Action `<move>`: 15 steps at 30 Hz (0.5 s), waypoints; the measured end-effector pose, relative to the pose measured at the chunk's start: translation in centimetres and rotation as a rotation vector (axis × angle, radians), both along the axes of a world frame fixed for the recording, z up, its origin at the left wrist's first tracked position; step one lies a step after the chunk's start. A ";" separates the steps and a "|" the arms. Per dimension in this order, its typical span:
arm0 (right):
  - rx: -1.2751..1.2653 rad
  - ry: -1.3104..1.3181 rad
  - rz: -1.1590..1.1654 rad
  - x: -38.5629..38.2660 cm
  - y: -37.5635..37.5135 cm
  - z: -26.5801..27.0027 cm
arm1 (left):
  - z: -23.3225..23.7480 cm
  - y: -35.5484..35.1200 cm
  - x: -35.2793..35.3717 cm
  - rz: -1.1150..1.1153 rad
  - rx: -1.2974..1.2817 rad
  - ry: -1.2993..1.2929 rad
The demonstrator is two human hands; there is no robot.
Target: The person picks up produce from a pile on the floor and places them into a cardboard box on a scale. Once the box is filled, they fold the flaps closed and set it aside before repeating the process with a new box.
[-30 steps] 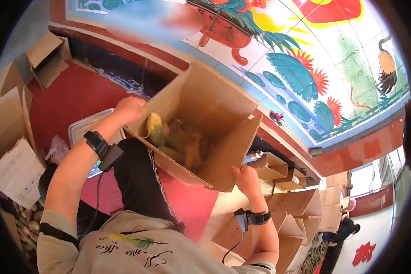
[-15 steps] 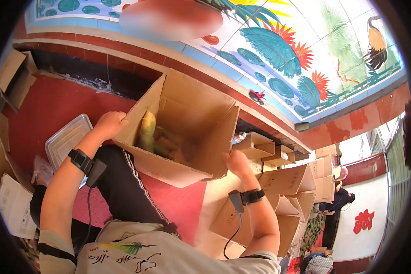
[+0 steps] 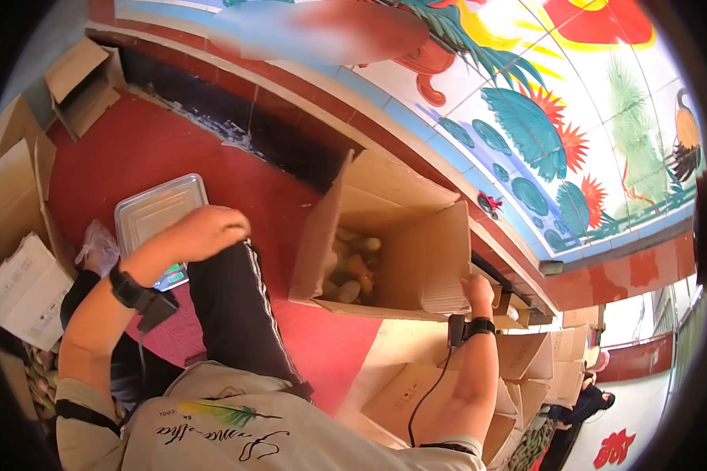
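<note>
An open cardboard box [image 3: 393, 306] stands on the red floor by the wall, with several greenish-brown vegetables [image 3: 357, 271] at its bottom. My right hand [image 3: 478, 292] grips the box's right flap at its edge. To the left, my left hand [image 3: 221, 229] is off the box, above my knee, its fingers curled together; whether anything small is in them is hidden. Beneath my left forearm lies a scale with a clear tray [image 3: 161, 206] and a lit green display.
Open cardboard boxes stand at the left [image 3: 86, 82] and along the right [image 3: 526, 353]. A white-sided carton [image 3: 27, 290] lies at the lower left. A low ledge runs under the painted tile wall. A person in dark clothes [image 3: 585, 404] is far right.
The box has moved right and down against the wall, and its contents have shifted. My left hand has let go of its edge; my right hand has moved right with the box.
</note>
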State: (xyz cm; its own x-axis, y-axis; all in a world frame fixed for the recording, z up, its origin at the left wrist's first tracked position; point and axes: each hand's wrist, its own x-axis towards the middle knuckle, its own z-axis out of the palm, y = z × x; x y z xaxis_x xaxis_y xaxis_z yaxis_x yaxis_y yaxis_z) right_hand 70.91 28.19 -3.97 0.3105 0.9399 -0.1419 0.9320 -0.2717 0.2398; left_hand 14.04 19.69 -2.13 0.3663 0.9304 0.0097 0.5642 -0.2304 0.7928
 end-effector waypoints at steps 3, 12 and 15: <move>0.047 -0.021 -0.018 1.2 -0.4 -0.7 | 0.1 -3.3 -6.1 0.218 0.099 0.146; 0.181 -0.129 0.229 -5.3 0.9 2.5 | -0.3 -18.2 -25.1 0.943 0.326 1.107; 0.372 -0.025 0.470 -11.8 0.4 4.8 | -2.8 -24.0 -30.2 1.023 0.473 1.235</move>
State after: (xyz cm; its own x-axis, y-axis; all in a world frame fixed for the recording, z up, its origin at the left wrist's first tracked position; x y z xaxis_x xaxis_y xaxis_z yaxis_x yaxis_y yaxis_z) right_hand 59.11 28.58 0.88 -0.1519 0.9624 0.2250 0.9680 0.0988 0.2308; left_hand -16.18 -4.29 -4.93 -0.3482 0.7744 0.5283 0.8134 0.5297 -0.2403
